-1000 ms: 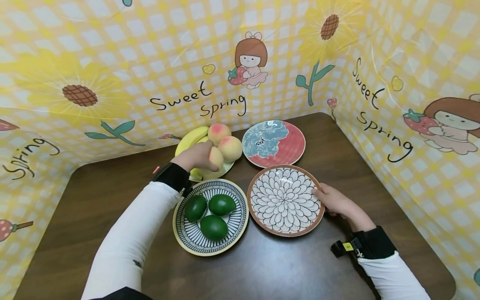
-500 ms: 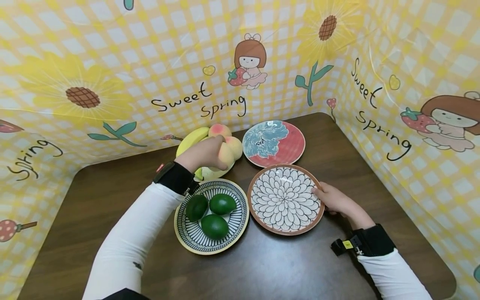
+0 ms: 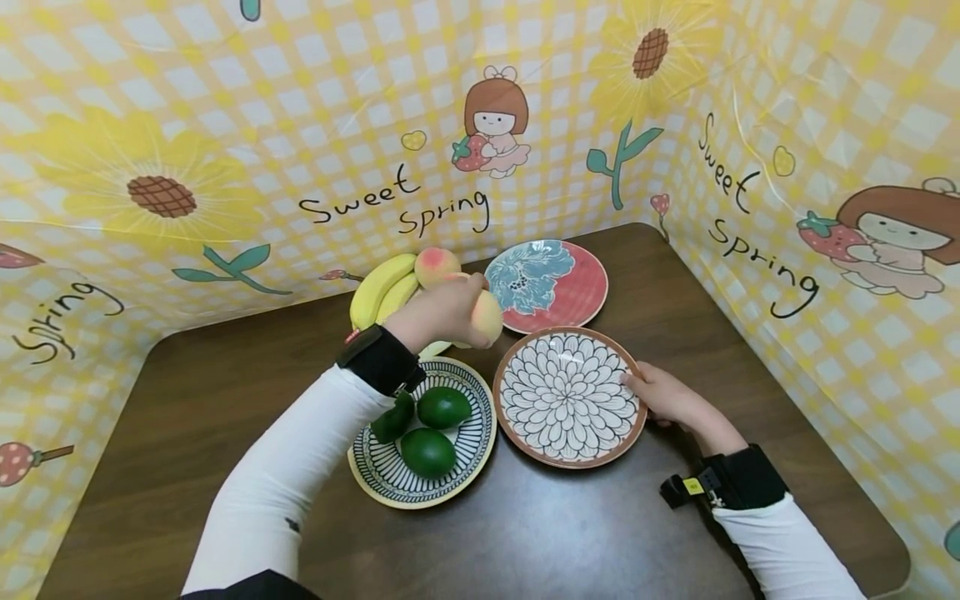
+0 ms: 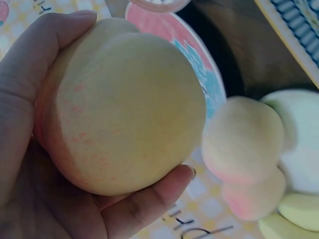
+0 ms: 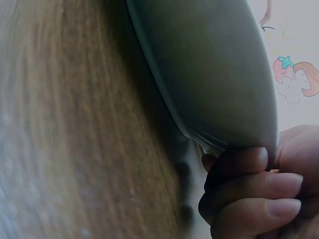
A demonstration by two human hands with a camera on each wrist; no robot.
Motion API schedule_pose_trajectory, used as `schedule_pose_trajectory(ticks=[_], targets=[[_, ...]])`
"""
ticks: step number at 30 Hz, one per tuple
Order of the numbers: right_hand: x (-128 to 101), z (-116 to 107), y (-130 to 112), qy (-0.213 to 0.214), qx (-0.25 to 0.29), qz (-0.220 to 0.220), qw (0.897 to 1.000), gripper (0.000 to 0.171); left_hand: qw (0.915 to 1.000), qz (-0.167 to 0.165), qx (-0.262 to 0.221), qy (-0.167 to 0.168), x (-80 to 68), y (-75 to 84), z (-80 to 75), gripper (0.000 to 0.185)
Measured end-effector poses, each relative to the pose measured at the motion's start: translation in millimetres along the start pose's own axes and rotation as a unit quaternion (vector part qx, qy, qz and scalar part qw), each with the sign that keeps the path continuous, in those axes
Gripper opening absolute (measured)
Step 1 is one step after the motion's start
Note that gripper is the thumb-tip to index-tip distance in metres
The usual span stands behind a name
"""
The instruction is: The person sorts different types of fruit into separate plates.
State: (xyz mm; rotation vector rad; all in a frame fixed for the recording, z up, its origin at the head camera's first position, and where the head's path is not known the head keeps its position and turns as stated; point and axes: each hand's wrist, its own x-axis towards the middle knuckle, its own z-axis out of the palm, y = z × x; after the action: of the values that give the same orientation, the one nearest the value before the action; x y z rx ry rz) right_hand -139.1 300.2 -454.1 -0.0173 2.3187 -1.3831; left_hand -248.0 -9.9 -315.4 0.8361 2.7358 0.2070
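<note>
My left hand (image 3: 438, 312) grips a peach (image 4: 124, 114), its fingers and thumb curled round the fruit's sides. In the left wrist view that peach is apart from two other peaches (image 4: 244, 139), which sit by a pale plate (image 4: 304, 134) with bananas (image 4: 299, 211). My right hand (image 3: 667, 396) pinches the right rim of a brown-edged plate (image 3: 573, 400) with a white petal pattern, thumb on top. The right wrist view shows its curled fingers (image 5: 254, 199) under the rim and the plate's underside (image 5: 209, 74).
A yellow-rimmed patterned plate (image 3: 412, 497) holds three green avocado-like fruits (image 3: 429, 452) at front left. Behind the petal plate lies a red plate with a blue flower (image 3: 551, 283). Yellow checked cloth (image 3: 300, 100) hangs round the wooden table (image 3: 232, 375).
My left hand has moved to the right with the peach, away from the bananas and toward the red plate. The right hand keeps its hold on the petal plate.
</note>
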Motion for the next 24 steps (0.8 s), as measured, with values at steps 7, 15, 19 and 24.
schedule_pose_trajectory(ticks=[7, 15, 19, 24], targets=[[0.5, -2.7, -3.7, 0.001, -0.005, -0.006, 1.000, 0.038, 0.9998, 0.020, -0.002, 0.009, 12.2, 20.6, 3.2, 0.083], [1.2, -1.7, -1.7, -0.002, 0.001, -0.004, 1.000, 0.034, 0.9994, 0.020, -0.023, -0.017, 18.9, 37.9, 14.0, 0.081], [1.4, -1.0, 0.1, -0.004, 0.008, -0.013, 1.000, 0.032, 0.9991, 0.027, -0.025, -0.021, 23.5, 44.7, 21.4, 0.082], [0.6, 0.0, 1.5, -0.003, 0.008, -0.008, 1.000, 0.036, 0.9985, 0.035, -0.021, -0.036, 30.6, 53.2, 33.1, 0.084]])
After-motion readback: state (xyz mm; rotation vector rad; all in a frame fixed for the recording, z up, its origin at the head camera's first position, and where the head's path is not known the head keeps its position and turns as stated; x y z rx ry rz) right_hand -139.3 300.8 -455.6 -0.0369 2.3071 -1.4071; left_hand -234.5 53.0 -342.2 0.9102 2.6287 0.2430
